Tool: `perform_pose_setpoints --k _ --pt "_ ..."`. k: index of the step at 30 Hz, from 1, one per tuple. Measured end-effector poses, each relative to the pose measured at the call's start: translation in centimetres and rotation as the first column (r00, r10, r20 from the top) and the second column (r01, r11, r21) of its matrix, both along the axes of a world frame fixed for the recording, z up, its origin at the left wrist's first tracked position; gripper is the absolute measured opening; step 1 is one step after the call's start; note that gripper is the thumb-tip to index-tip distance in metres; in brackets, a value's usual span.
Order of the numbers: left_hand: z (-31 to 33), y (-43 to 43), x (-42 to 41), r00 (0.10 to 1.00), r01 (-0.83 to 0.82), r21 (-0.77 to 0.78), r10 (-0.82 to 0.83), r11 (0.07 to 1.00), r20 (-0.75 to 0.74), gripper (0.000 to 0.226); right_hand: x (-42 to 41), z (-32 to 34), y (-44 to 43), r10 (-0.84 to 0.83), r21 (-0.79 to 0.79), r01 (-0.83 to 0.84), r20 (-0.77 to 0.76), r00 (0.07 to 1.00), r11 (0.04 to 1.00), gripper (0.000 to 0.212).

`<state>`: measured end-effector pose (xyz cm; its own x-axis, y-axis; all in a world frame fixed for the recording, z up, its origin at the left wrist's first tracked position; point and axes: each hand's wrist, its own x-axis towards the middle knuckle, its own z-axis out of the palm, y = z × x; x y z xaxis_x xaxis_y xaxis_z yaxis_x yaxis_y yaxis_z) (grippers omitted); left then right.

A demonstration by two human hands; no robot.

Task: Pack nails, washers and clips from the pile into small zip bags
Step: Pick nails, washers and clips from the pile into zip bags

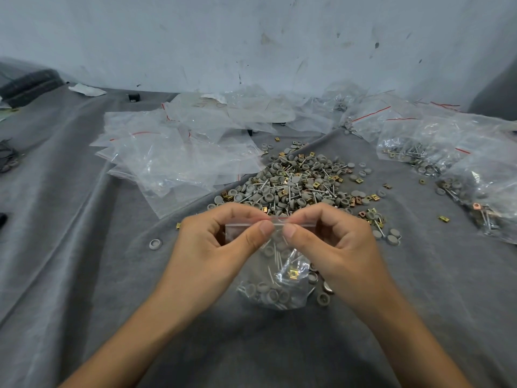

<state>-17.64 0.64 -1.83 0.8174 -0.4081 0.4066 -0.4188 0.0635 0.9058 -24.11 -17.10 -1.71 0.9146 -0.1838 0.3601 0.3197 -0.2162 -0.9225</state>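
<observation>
Just on the near side of the pile (296, 183) of grey washers, nails and brass clips, both hands pinch the top seal strip of a small zip bag (277, 278). The left hand (221, 242) and right hand (335, 242) meet thumb to thumb at its middle, and the bag hangs down onto the grey cloth (84, 247) of the worktop, holding washers, nails and one clip. Left of the pile lie empty zip bags (173, 155), and right of it filled bags (447, 152).
</observation>
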Motion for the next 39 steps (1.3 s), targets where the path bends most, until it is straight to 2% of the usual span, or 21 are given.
perform_pose_setpoints --k 6,16,19,22,27,36,39 --pt "0.2 0.0 0.0 0.999 0.017 0.001 -0.017 1.000 -0.046 0.015 0.1 -0.2 -0.1 0.016 -0.028 -0.016 0.010 1.000 0.999 0.003" --pt "0.4 0.0 0.0 0.998 -0.061 0.029 0.061 0.998 0.015 0.010 -0.1 0.1 -1.2 -0.010 -0.057 0.012 0.035 0.999 0.998 0.007" --pt "0.3 0.1 0.1 0.997 -0.071 0.015 0.071 0.997 -0.002 0.008 -0.1 0.1 -1.6 0.012 -0.108 -0.011 0.015 1.000 0.994 0.015" --pt "0.2 0.2 0.2 0.997 -0.077 0.020 0.077 0.997 0.000 0.008 -0.1 0.2 -2.0 -0.017 -0.143 0.022 0.034 0.999 0.990 0.013" --pt "-0.1 0.5 0.6 0.994 -0.110 0.041 0.110 0.993 -0.010 0.017 -0.2 0.7 -2.7 -0.064 -0.103 0.065 0.019 0.998 0.993 0.011" --pt "-0.2 0.7 1.2 0.992 -0.130 0.065 0.130 0.989 0.006 0.008 -0.2 1.2 -3.3 -0.039 -0.107 0.043 0.035 0.999 0.993 0.010" --pt "-0.4 0.8 1.3 0.992 -0.127 0.059 0.127 0.990 -0.004 0.007 -0.1 0.8 -3.4 -0.010 -0.103 0.006 -0.039 0.999 0.995 0.010"
